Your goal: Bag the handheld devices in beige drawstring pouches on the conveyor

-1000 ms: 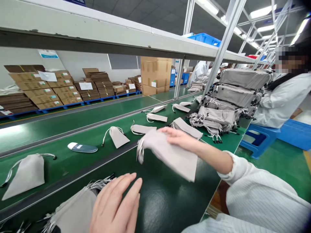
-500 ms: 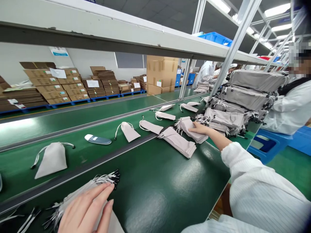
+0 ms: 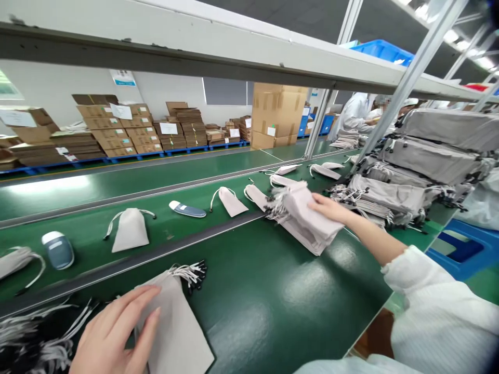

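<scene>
My right hand (image 3: 330,209) grips a bundle of light grey drawstring pouches (image 3: 307,208), thumb on top, raised a little and tilted. Under it, on the green table, lies another pouch bundle (image 3: 302,236), partly covered. At the lower left, my left hand (image 3: 117,330) has its fingers stretched out and apart over the left side of a flat pouch stack (image 3: 179,322). White cords with black ends (image 3: 191,274) fan out from that stack's top. Whether the left fingertips press on the cloth is hard to tell. More loose cords (image 3: 42,337) lie left of this hand.
Beyond a dark rail, single pouches (image 3: 130,231) and blue-and-white devices (image 3: 187,209) lie along the green belt. Tall pouch piles (image 3: 424,156) stand at the right by a metal post (image 3: 409,78). A shelf beam (image 3: 234,47) crosses overhead. A blue stool (image 3: 463,249) stands at right.
My right hand has lifted its bundle off the table and brought it over the neighbouring one. My left hand has drawn back from the cord ends. The view has turned left.
</scene>
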`<action>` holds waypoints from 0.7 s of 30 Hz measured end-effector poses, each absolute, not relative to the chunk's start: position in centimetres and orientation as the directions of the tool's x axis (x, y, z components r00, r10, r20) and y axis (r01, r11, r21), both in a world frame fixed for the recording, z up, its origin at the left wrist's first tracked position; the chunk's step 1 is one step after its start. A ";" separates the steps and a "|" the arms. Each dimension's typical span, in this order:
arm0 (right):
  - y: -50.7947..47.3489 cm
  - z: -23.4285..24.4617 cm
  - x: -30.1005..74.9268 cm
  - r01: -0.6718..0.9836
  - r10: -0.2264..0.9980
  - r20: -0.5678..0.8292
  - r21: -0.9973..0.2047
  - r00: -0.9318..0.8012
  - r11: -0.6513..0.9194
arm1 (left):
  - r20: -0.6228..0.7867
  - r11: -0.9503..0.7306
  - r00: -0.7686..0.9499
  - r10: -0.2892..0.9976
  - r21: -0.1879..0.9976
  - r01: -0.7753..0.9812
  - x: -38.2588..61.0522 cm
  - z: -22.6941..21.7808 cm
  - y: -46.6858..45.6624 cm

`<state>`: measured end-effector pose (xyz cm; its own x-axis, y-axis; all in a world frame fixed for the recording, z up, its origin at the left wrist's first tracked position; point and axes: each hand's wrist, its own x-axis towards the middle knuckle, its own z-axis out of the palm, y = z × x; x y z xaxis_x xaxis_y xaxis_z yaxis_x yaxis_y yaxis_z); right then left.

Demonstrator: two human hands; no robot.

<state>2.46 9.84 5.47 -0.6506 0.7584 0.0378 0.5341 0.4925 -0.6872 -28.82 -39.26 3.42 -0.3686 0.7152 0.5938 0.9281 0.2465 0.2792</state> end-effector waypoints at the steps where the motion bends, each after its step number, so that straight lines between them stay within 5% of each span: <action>1: 8.6 4.7 1.7 0.566 0.740 0.004 -0.642 -0.673 0.518 | 0.565 0.268 -0.375 0.735 0.266 0.926 -29.3 3.5 -40.0; 4: 6.1 4.0 0.1 0.610 0.728 -0.018 -0.561 -0.685 0.560 | 0.539 0.299 -0.373 0.755 0.223 0.928 -31.0 3.7 -42.3; 8: 4.0 7.6 -3.4 0.611 0.731 0.122 -0.467 -0.671 0.639 | 0.551 0.344 -0.390 0.738 0.190 0.919 -33.7 3.6 -45.4; 11: 0.3 11.5 -9.3 0.489 0.609 0.217 -0.423 -0.763 0.763 | 0.519 0.395 -0.429 0.739 0.181 0.901 -35.4 3.4 -47.2; 14: -5.6 13.6 -17.5 0.272 0.308 0.078 -0.304 -0.948 0.913 | 0.539 0.407 -0.420 0.730 0.150 0.901 -36.8 3.3 -48.5; 16: -9.2 13.2 -23.6 0.209 0.213 -0.016 -0.281 -0.977 0.937 | 0.573 0.408 -0.398 0.717 0.119 0.905 -37.5 3.2 -49.3; 18: -11.6 11.8 -29.4 0.177 0.161 -0.107 -0.167 -0.981 0.970 | 0.596 0.411 -0.373 0.712 0.077 0.908 -38.3 3.1 -50.1; 21: -12.8 9.2 -35.1 0.259 0.254 -0.084 -0.065 -0.964 0.964 | 0.620 0.412 -0.335 0.710 0.020 0.911 -39.6 3.1 -51.3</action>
